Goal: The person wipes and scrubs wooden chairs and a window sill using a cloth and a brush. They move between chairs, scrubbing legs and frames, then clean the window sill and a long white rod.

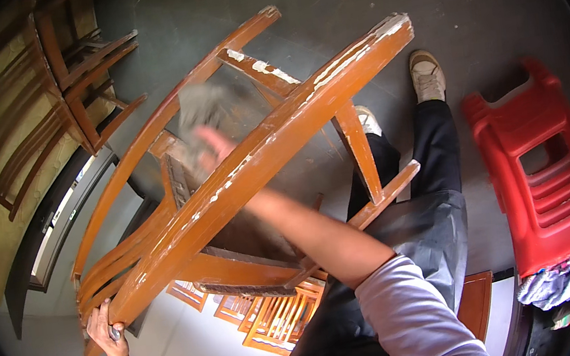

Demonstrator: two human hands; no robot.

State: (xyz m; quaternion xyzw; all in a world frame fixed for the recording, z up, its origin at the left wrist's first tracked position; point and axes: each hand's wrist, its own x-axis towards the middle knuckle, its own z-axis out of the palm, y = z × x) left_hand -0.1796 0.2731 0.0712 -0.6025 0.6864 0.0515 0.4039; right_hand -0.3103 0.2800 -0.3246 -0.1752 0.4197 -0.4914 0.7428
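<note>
A worn wooden chair frame [261,154] with an orange-brown finish is tilted across the view. Whitish patches run along its near rail and a crosspiece. At the lower left my left hand [105,331] grips the end of the chair's frame. My right arm reaches behind the near rail, and my right hand [214,146], blurred, is on a greyish cloth [199,108] inside the frame, beside the inner seat rail. The rail partly hides that arm, and the blur hides how the fingers lie.
A red plastic stool [544,162] lies at the right, with a crumpled cloth [557,283] below it. More wooden chair frames [60,88] lean at the upper left against a yellowish surface. Slatted wooden chairs [281,317] are below. My shoes [427,78] rest on the grey floor.
</note>
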